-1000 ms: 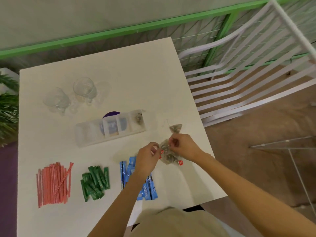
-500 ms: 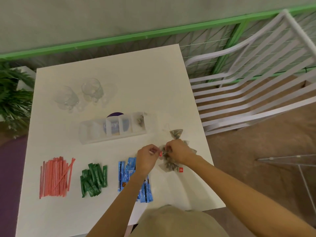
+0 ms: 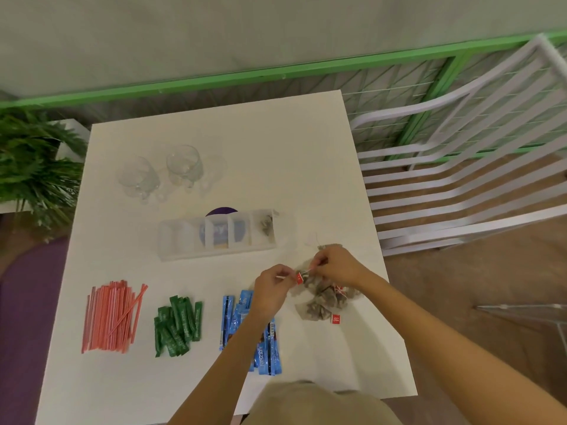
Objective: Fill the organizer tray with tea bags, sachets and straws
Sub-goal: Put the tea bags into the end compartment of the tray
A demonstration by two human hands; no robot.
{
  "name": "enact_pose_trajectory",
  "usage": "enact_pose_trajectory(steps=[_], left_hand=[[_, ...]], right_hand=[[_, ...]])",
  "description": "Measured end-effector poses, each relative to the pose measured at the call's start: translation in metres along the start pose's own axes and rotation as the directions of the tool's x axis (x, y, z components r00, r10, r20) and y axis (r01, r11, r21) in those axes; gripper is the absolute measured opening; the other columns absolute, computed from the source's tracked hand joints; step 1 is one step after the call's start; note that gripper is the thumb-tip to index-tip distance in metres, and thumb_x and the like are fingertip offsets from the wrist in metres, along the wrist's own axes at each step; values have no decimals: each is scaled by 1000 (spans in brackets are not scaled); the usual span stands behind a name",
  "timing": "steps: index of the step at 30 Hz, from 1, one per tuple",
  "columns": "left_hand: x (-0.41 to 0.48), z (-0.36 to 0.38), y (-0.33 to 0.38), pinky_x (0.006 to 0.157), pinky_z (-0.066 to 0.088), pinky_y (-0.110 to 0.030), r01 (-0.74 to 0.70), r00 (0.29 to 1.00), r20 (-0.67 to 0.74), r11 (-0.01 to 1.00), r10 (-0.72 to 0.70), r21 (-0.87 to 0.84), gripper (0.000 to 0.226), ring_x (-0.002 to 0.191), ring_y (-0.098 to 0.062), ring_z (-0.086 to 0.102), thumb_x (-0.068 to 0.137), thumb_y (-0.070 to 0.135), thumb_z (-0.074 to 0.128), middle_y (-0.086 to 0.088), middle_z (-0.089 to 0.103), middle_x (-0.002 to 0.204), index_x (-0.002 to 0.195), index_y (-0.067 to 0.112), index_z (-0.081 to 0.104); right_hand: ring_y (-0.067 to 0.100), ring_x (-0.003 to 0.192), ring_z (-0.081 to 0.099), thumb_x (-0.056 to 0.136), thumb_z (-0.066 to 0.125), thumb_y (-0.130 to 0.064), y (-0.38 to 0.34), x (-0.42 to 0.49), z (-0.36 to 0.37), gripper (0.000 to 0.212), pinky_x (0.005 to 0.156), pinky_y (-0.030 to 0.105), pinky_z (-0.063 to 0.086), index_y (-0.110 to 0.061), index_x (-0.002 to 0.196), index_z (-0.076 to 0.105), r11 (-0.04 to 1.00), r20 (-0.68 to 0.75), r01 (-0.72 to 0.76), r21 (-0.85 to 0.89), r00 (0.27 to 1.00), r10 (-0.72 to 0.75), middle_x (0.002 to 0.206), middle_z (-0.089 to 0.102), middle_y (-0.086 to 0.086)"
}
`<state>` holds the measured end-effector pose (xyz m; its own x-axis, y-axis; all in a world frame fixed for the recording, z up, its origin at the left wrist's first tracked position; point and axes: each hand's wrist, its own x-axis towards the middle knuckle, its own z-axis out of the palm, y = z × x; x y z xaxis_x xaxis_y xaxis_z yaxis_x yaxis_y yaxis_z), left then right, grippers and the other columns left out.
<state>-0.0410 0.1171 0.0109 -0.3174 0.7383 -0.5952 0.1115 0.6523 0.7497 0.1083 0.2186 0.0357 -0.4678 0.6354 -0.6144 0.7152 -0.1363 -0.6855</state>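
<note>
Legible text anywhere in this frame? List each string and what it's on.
"NESCAFE": on the blue sachets, printed lengthwise.
Green sachets: white print, too blurred to read.
Red tea bag tags: white mark, too small to read.
No other text visible.

The left forearm [image 3: 233, 348] covers part of the blue paper sachets [image 3: 267, 357]. The right hand [image 3: 336, 266] hides the top of the heap of mesh tea bags [image 3: 319, 305]. Print on the small red paper tag [image 3: 299, 277] is unreadably small. The clear plastic organizer tray [image 3: 178, 240] masks most of a dark purple disc [image 3: 221, 211].
</note>
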Motion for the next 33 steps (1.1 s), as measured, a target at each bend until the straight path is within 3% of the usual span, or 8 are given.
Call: enact_pose_trajectory(steps=[3,7,10,14,22,27,30,33], left_hand=[[-4,0,6,60,52,-23,6,999,49,990,0,-140,10,79,-11,68,89,18,63,4,73,83,92,22,71],[-10,0,17,61,59,-30,-22,994,92,950,53,-312,27,82,-16,73,81,23,77,4,75,91,107,24,69],[-10,-6,22,60,59,-30,-78,996,19,937,90,-339,31,80,-21,73,74,15,82,-1,75,89,103,18,71],[-3,-22,28,59,58,-29,-114,993,-20,931,114,-346,24,81,-24,73,79,4,77,-5,75,89,97,18,73],[29,-62,42,60,53,-19,-271,956,-150,953,251,-133,30,73,-4,67,80,5,76,9,73,80,86,34,69],[60,-70,45,64,47,-6,-322,915,-215,939,341,122,18,67,7,62,80,6,76,9,68,78,89,19,68],[74,-69,45,63,46,-8,-317,918,-176,925,355,210,17,64,3,60,80,6,75,11,66,77,89,19,67],[82,-67,45,66,50,-18,-306,925,-143,913,352,269,18,65,-5,59,81,4,72,3,68,87,95,15,68]], right_hand=[[19,73,65,85,69,-8,-1,-2,-4,9,71,28,55,0,84,72,994,8,11,110,1000,-12,83,67,6],[15,70,67,85,68,-4,-6,-7,-3,6,61,18,51,-6,85,74,940,-3,13,341,1000,-13,78,73,10],[17,74,67,83,68,-2,-12,-7,-1,10,67,26,52,-3,91,74,887,-5,25,460,1000,-25,85,74,16],[13,71,66,85,68,-7,-24,-3,1,10,60,23,49,-5,91,75,872,-20,60,485,998,-57,81,74,9],[21,66,65,92,61,-11,-22,15,-5,12,58,26,46,-5,93,72,826,-41,-2,564,999,30,81,74,12],[23,60,62,91,62,-9,-9,17,-15,11,55,26,47,-6,86,71,899,-174,-12,438,980,98,75,73,12],[25,58,62,90,61,-4,-1,18,-22,11,62,35,53,-3,84,71,921,-243,-21,389,962,125,73,71,15],[25,55,65,90,60,-2,6,18,-29,13,63,28,55,-6,82,70,949,-281,-35,313,951,128,72,72,13]])
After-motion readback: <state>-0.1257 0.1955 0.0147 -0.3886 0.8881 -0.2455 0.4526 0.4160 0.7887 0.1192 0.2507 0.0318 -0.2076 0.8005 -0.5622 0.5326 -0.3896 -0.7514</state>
